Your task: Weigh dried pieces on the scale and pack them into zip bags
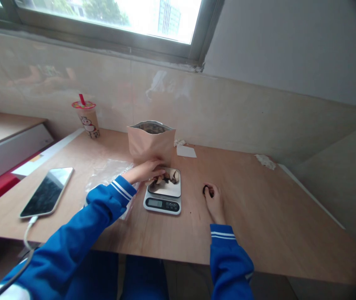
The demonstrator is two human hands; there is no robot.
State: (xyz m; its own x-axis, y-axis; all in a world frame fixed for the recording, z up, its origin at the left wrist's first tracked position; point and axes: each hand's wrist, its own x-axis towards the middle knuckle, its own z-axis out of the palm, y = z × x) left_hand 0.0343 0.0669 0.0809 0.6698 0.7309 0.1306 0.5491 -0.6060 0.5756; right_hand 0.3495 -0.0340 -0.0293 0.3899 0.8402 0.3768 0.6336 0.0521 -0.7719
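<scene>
My left hand lies over the left side of a small white digital scale, palm down. Its visible fingers are stretched and a little apart, touching or just above a pile of dark brown and pale dried pieces on the weighing plate; the thumb is hard to make out. Right of the scale, my right hand is closed, pinching a small black curled piece near the tabletop. Behind the scale stands an open brown paper pouch with a silvery lining.
A clear plastic bag lies under and beside my left forearm. A phone on a charging cable is at the left. A drink cup with a straw stands at the back. A white card and crumpled tissue lie near the wall.
</scene>
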